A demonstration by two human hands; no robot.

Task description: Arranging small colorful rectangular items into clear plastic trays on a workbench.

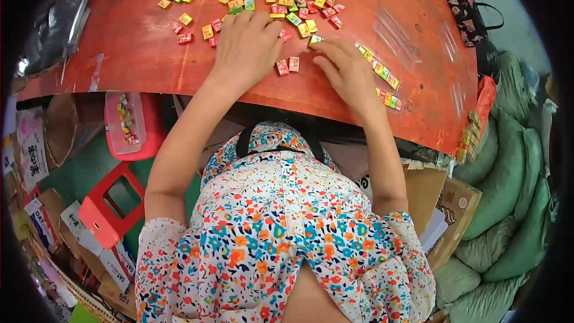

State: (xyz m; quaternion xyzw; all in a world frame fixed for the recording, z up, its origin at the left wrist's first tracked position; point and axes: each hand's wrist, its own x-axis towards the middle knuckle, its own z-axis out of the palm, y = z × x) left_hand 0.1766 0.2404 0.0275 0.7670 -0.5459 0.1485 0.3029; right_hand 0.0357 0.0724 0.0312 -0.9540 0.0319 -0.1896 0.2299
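Many small candy-sized boxes in red, yellow, green and pink (287,1) lie scattered over the far part of the red table (149,54). My left hand (248,45) reaches palm down onto their near edge, its fingertips mostly hidden. A red box (285,35) shows beside its thumb side. To the right, my right hand (347,72) has its thumb apart from the index finger, whose tip touches a yellow-green box (314,40). Two red boxes, a left one (282,67) and a right one (293,64), lie between my hands.
Right of my right hand lie two lined-up rows of boxes, one farther (379,68) and one nearer (390,99). Clear plastic sleeves (397,39) lie beyond. Below the table's left edge are a red stool (113,203) and a clear tub (125,122); green sacks (508,173) stand at right.
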